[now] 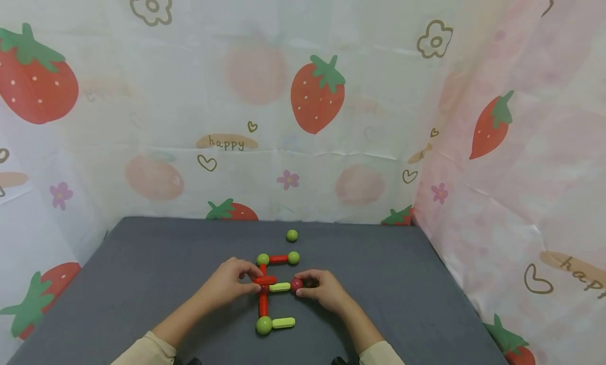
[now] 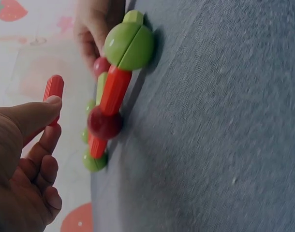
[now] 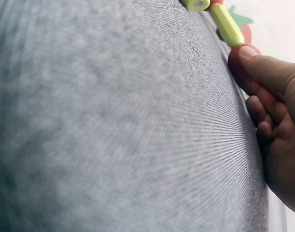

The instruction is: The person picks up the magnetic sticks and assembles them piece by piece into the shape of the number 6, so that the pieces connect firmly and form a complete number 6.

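My left hand pinches a loose red rod between thumb and finger. It holds the rod raised over the middle of an E-shaped figure of balls and rods. Thumb and fingers of my right hand grip a dark red ball at the free end of the figure's middle yellow-green rod. That rod runs left to another dark red ball, partly covered by the left fingers in the head view. A red rod links this ball to the near green ball.
From the near green ball a yellow-green rod points right. At the figure's far end, a red rod joins two green balls. One loose green ball lies farther back on the grey table, before a strawberry-print curtain.
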{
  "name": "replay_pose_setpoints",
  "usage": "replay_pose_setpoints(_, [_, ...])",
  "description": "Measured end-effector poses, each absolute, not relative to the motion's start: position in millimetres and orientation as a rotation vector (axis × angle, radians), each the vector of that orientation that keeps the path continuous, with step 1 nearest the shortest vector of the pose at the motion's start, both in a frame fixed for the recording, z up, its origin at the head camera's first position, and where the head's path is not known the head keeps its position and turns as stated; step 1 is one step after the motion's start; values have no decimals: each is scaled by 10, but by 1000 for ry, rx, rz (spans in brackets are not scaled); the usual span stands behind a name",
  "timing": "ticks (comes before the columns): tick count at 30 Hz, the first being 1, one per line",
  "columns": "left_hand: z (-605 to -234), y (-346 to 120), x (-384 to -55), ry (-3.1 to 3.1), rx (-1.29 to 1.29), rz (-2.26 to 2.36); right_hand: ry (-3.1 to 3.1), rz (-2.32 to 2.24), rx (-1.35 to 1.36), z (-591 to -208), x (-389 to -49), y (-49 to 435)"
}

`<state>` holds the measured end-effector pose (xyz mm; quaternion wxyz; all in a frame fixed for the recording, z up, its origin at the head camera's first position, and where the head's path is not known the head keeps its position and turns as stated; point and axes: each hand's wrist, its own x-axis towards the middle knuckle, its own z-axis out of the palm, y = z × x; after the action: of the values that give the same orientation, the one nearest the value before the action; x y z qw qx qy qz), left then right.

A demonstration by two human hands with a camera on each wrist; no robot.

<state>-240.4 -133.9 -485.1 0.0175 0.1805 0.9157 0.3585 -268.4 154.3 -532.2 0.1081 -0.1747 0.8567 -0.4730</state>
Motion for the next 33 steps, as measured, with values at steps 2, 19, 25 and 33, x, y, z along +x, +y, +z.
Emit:
replay_pose_setpoints(2, [-4851, -1302, -2394, 2831, 576, 1107, 2519, -1397, -508, -5314, -2680, 1540])
replay_pose_setpoints(19, [-5030, -1032, -2347, 2712, 679, 1148, 2503, -1418, -491, -5331, -2689, 1538])
replay_pose_setpoints(25, [-5118, -977, -2349, 2760, 698, 1069, 2486, -1418, -481, -5364, -2696, 1539])
replay_pose_setpoints(33, [-5181, -947, -2379, 2871, 756, 937, 2487, -1416, -479, -5347, -2700, 1545])
